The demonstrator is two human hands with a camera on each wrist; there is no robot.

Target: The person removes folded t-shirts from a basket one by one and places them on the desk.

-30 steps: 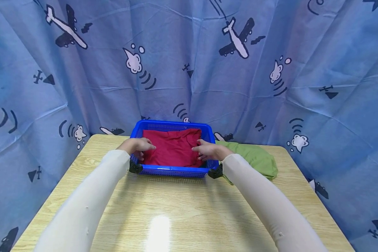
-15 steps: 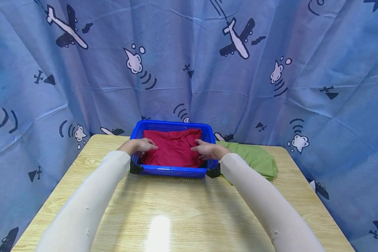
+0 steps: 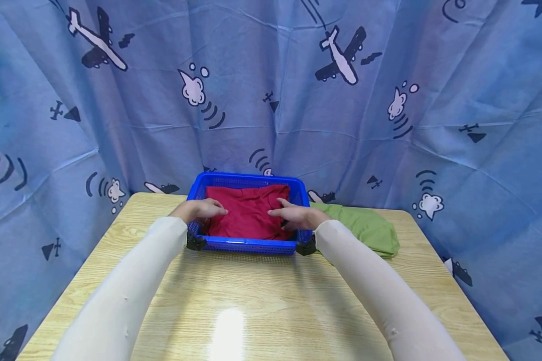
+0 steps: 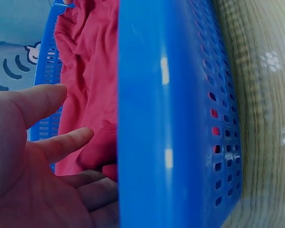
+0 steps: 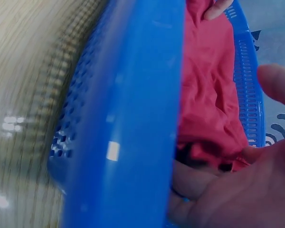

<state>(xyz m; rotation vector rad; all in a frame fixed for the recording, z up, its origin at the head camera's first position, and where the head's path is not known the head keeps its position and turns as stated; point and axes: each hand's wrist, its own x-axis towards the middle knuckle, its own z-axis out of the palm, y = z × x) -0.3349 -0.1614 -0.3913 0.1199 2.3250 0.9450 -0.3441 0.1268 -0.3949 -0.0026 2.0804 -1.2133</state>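
A folded red cloth (image 3: 246, 213) lies inside a blue plastic basket (image 3: 248, 245) with perforated walls. My left hand (image 3: 204, 208) reaches over the basket's left side. Its thumb and forefinger are extended in the left wrist view, and the other fingers (image 4: 97, 192) sit low at the cloth's end, their tips hidden by the rim. From the opposite side comes my right hand (image 3: 295, 214), thumb held away from the cloth. The lower fingers (image 5: 194, 179) of that hand lie at the cloth's rumpled end, partly hidden by the rim.
A folded green cloth (image 3: 366, 228) lies on the wooden table (image 3: 262, 301) to the right of the basket, partly behind the right forearm. A blue curtain (image 3: 253, 100) printed with airplanes hangs right behind the table.
Both hands have shifted slightly inward over the red cloth, the left to the right and the right to the left. The basket and the green cloth have stayed in place.
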